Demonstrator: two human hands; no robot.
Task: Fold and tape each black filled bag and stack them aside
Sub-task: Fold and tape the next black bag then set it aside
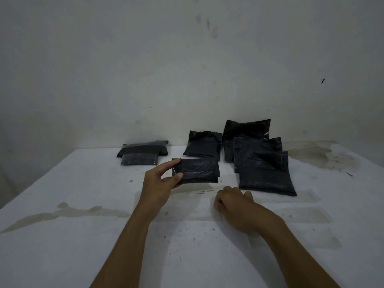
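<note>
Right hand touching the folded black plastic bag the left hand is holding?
Apart. The head view shows the right hand curled over the white table, bare tabletop between it and the folded black plastic bag gripped by the left hand.

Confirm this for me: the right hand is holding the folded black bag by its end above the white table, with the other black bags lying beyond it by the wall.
Wrong hand. In the head view the left hand has the grip on the folded black bag, pinching its end above the white table. The right hand holds nothing, fingers curled near the table. The other black bags do lie beyond, by the wall.
</note>
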